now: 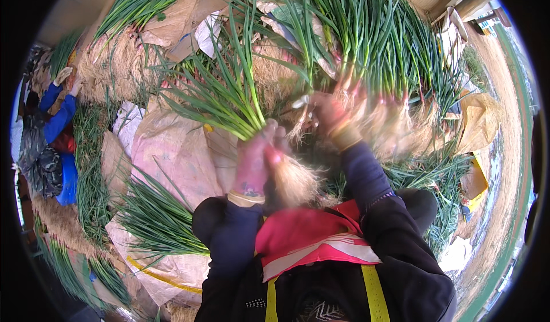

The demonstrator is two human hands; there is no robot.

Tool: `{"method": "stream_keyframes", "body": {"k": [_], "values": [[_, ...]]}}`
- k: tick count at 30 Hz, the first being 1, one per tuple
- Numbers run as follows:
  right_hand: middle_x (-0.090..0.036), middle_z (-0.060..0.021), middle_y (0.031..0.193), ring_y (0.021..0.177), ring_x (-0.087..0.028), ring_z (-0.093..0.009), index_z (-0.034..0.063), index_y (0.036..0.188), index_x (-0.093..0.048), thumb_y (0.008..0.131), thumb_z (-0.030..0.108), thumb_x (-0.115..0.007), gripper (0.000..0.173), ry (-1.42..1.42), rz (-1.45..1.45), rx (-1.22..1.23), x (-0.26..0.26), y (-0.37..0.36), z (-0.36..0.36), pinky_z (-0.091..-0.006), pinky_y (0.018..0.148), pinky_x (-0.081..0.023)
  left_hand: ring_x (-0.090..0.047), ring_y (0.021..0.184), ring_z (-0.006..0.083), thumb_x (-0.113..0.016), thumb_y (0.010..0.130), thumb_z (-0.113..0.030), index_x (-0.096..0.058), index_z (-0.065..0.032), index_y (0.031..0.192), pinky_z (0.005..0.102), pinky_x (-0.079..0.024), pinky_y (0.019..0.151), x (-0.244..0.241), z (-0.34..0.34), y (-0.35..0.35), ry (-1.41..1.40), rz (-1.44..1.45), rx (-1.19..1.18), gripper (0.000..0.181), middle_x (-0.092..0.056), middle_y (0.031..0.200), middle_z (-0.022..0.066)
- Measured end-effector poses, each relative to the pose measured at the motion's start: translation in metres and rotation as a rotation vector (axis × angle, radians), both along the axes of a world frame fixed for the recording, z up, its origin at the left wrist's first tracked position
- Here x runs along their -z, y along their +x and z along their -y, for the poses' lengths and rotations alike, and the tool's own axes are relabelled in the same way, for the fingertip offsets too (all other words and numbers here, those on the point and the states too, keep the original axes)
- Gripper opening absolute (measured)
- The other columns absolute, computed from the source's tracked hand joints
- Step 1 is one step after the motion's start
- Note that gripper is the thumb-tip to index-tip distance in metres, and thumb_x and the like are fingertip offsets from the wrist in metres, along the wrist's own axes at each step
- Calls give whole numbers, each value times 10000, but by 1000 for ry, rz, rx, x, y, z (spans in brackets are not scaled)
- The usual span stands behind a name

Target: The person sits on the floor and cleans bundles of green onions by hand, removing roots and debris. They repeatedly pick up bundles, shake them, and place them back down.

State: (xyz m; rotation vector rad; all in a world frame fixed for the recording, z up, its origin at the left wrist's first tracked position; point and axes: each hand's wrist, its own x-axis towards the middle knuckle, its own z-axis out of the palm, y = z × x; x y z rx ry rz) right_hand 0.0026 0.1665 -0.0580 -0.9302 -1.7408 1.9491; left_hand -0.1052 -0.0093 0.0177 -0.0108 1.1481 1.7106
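My left hand (257,158), in a pinkish glove, is closed round a bunch of green onions (240,107). Their leaves fan up and to the left, and their blurred pale roots (296,180) hang to the lower right. My right hand (331,113), gloved and blurred by motion, is closed at the base of a single green onion (308,64) with short roots below it. A small whitish object, too blurred to name, shows at its fingertips. Just beyond the right hand lies a long row of green onions (386,55) with bushy roots.
A pink-beige sheet (172,150) lies at the left, with another bunch of green onions (163,223) on it. Cut leaves (434,197) are heaped at the right beside a yellow-edged carton (477,180). At far left a person (47,133) in blue sleeves reaches toward more onions.
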Motion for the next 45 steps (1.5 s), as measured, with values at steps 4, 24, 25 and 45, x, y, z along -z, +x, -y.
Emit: {"method": "stream_keyframes", "body": {"k": [4,24,25,45], "values": [[-590,-69,683,547,-496,-143,-11,893,-640,839,109,-455,227,77,-151,-18,-9,24,33,-243,478,-399,-580,636,176,-633,798,-155,-566,-35,955,308,-505,555,10,2,-2,59,22,14,209,-607,822,78],[-599,-200,756,751,-577,-365,45,863,-626,835,337,-499,319,619,434,24,-35,74,112,-413,728,-446,-511,610,130,-614,777,-116,-549,-44,826,246,-419,550,43,55,88,15,-66,308,109,-528,700,28],[-603,-196,760,753,-581,-361,48,841,-618,839,335,-490,314,713,428,3,-37,74,113,-418,717,-447,-502,600,121,-611,784,-123,-551,-48,827,244,-414,544,37,57,91,54,-62,305,105,-518,682,19],[-532,-20,597,477,-450,-97,61,941,-610,823,345,-571,310,-65,-162,-7,-63,146,121,-247,432,-359,-570,824,157,-573,803,-189,-531,-46,1022,315,-484,770,-5,75,123,58,118,350,266,-592,923,57]]}}
